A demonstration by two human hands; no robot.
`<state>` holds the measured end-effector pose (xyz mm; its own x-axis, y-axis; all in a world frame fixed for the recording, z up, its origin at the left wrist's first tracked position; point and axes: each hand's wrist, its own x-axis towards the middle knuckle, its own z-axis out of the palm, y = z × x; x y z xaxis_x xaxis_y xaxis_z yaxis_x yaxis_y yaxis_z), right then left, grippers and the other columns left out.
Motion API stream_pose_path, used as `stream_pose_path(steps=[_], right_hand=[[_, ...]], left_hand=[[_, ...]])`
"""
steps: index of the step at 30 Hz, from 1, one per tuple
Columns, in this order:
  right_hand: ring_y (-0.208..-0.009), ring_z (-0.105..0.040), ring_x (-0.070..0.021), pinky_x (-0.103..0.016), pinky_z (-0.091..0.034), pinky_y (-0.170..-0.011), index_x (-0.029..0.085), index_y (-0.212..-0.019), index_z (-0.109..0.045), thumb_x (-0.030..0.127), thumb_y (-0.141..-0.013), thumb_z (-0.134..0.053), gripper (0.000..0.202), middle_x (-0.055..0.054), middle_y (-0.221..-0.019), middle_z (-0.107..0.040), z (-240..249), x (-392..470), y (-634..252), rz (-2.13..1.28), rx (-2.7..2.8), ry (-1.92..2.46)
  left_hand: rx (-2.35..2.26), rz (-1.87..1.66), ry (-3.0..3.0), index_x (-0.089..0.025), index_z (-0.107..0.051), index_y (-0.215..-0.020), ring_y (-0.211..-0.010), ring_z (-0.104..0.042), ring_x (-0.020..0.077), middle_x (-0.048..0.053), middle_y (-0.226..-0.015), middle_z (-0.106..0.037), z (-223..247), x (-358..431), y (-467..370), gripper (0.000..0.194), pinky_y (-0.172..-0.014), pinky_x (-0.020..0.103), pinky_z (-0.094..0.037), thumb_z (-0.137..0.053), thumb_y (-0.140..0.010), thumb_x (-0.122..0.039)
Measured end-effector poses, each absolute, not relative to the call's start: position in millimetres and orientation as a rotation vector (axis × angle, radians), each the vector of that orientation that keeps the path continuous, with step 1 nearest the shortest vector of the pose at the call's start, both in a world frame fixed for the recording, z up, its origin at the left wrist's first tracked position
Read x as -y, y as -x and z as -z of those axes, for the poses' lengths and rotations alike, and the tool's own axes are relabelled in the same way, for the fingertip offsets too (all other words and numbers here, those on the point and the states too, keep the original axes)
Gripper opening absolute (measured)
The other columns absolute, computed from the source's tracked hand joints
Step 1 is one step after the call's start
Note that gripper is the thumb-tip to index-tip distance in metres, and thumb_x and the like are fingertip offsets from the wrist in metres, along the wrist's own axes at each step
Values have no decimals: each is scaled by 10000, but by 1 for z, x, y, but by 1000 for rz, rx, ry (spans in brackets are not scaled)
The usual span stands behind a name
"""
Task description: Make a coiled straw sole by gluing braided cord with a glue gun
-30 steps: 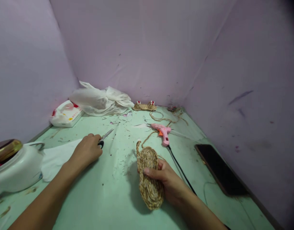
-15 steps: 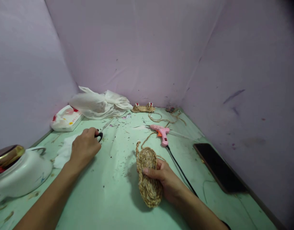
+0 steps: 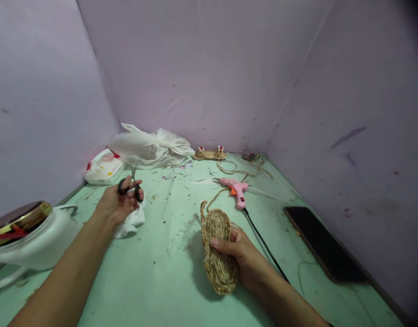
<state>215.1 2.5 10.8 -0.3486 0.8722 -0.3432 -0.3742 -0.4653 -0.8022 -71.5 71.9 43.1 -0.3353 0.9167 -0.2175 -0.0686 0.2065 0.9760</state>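
In my left hand [image 3: 117, 203] is a pair of black-handled scissors [image 3: 139, 192], lifted with the blades pointing up and away. My right hand [image 3: 244, 254] grips a woven straw sole [image 3: 218, 272], an oval of coiled braided cord, with the thumb on its top face and the fingers underneath. A loose braided cord [image 3: 213, 200] runs from the far end of the sole back along the table. Beyond it lies a pink glue gun [image 3: 234, 188], on its side with a clear glue stick in its rear. A crumpled white tissue [image 3: 132, 223] is just below my left hand.
A white pot [image 3: 52, 240] stands at the left, near a tissue pack [image 3: 105, 169]. At the back are a white plastic bag [image 3: 150, 147] and a finished-looking straw slipper [image 3: 209, 155]. A phone [image 3: 326, 245] lies at right; the glue gun's black cable [image 3: 266, 243] crosses the table.
My left hand has picked the scissors up off the table and turned palm-up with them. The tissue now shows to the right of that wrist. The whole view has shifted slightly; my right hand keeps its hold.
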Motion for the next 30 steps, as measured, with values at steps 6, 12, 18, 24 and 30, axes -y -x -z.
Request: stream_pose_path(steps=[6,12,18,24,30], right_hand=[[-498,-561,-128,-257,-446,-505,141,-723,-581,277,-494,-827,362,-1,-587,-616,-11,-4,-216,-1860,794,994],[-539,-571,-139,-272,-469,-535,135,-766,-632,260,-488,-832,365,-15,-633,-640,-11,-7,-219,-1767,693,930],[-536,-583,-139,-265,-486,-542,110,-800,-690,271,-462,-843,404,-34,-634,-659,-17,-11,-226,-1871,544,857],[-506,-555,-124,-242,-459,-490,137,-754,-661,323,-470,-859,393,-14,-607,-644,-13,-12,-225,-1741,538,895],[-490,-522,-112,-240,-438,-481,142,-748,-616,350,-509,-846,392,12,-569,-592,-8,-11,-223,-1599,691,973]], left_hand=[[-1512,-1648,-1019,-129,-591,-974,-661,-486,114,14,-773,-644,-58,-64,66,325,-501,211,-308,-607,-699,-303],[-1455,-1427,-1305,-135,-631,-916,-529,-461,104,-20,-592,-605,-60,-40,33,311,-496,233,-318,-657,-650,-294],[-1320,-600,-1463,-163,-585,-1006,-741,-606,172,50,-877,-677,-56,-14,-18,440,-692,287,-464,-634,-576,-245],[-1165,-448,-1563,-144,-591,-920,-671,-518,129,9,-773,-621,-49,-7,-32,311,-606,242,-401,-581,-617,-212],[-1188,-471,-1749,-179,-623,-871,-644,-481,113,-30,-715,-599,-40,-4,-40,239,-572,211,-357,-538,-648,-172]])
